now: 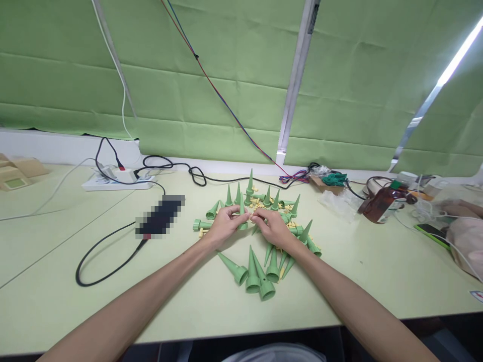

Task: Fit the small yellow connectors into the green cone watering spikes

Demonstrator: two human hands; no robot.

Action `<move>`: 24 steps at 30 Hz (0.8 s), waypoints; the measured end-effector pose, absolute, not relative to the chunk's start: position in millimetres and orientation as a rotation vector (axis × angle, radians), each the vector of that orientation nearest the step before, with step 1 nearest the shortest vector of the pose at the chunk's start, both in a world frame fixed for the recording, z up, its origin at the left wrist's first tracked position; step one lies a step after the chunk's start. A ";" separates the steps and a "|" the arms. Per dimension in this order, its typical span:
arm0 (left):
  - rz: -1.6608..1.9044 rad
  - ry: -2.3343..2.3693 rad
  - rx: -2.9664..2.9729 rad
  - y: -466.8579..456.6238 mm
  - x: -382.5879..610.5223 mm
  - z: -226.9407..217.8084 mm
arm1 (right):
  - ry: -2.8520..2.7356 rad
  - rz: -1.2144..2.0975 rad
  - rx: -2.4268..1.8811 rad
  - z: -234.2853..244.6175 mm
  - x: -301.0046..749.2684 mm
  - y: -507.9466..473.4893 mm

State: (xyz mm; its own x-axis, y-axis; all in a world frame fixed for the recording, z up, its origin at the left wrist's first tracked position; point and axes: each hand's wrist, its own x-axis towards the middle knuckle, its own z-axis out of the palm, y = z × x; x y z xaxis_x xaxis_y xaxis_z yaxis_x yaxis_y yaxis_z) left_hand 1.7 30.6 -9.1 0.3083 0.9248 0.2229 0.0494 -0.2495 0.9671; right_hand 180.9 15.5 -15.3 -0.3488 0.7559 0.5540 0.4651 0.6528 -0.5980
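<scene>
My left hand [225,224] is closed around a green plastic cone spike [242,205], which stands nearly upright with its point up. My right hand [274,227] is close beside it, thumb and fingertips pinched together near the spike's side. Whatever sits in that pinch is too small and covered to make out. Around both hands lie many more green spikes, some standing on their wide ends, others on their sides. Nearest my forearms is a loose group with a fallen spike [251,274]. Small yellow plastic pieces [257,203] are scattered among the spikes behind my hands.
On the left, a pixelated dark device [160,217] lies with a black cable looping from it. A power strip [116,181] stands behind. To the right are a brown bottle [383,203], clear plastic wrap [339,203] and a green-edged phone [432,235]. Green blinds [226,75] hang behind the table.
</scene>
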 end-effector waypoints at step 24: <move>1.115 0.887 1.598 30.0 2.0 -9.4 | -2.046 0.394 -1.000 -15.3 179.7 15.3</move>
State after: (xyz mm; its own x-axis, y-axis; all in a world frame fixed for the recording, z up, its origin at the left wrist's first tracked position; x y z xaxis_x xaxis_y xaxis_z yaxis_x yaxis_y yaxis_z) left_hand 2.0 30.0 -9.4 0.3181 0.9146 0.2499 0.0377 -0.2755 0.9606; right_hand 179.7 15.3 -15.3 -0.3613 0.7672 0.5300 0.5153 0.6380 -0.5722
